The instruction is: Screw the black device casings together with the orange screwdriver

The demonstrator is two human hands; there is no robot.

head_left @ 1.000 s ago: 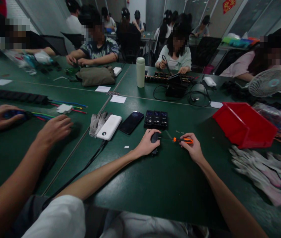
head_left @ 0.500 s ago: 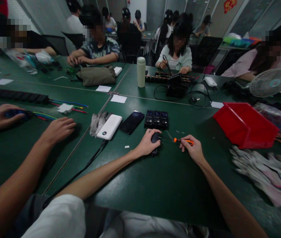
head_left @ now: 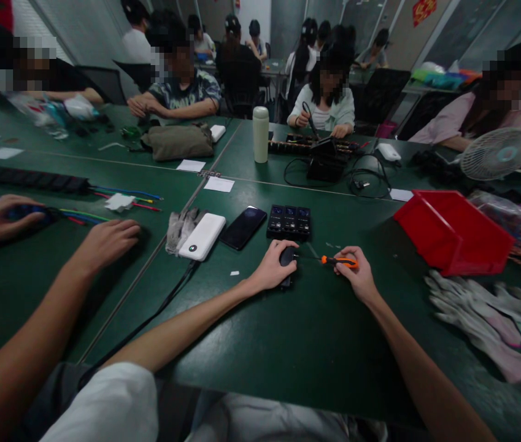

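My left hand [head_left: 275,265] is closed around a small black block [head_left: 286,282] on the green table [head_left: 260,331]. In my right hand [head_left: 355,274] is a screwdriver with an orange handle [head_left: 339,262], held between thumb and fingers. Its thin shaft points left at the block's right side; whether the tip touches a screw is too small to tell. Just beyond my left hand sits a black module with three similar sections [head_left: 289,222]. A black phone [head_left: 244,227] and a white power bank [head_left: 202,237] lie to the left.
A red bin [head_left: 454,233] and grey gloves [head_left: 476,319] are at the right. A neighbour's hands [head_left: 113,242] rest near wires at the left. Across the table stand a pale green bottle [head_left: 261,135] and a fan [head_left: 498,155]; people sit behind.
The fingers of my right hand have shifted slightly on the screwdriver handle. My left hand keeps its hold on the black block.
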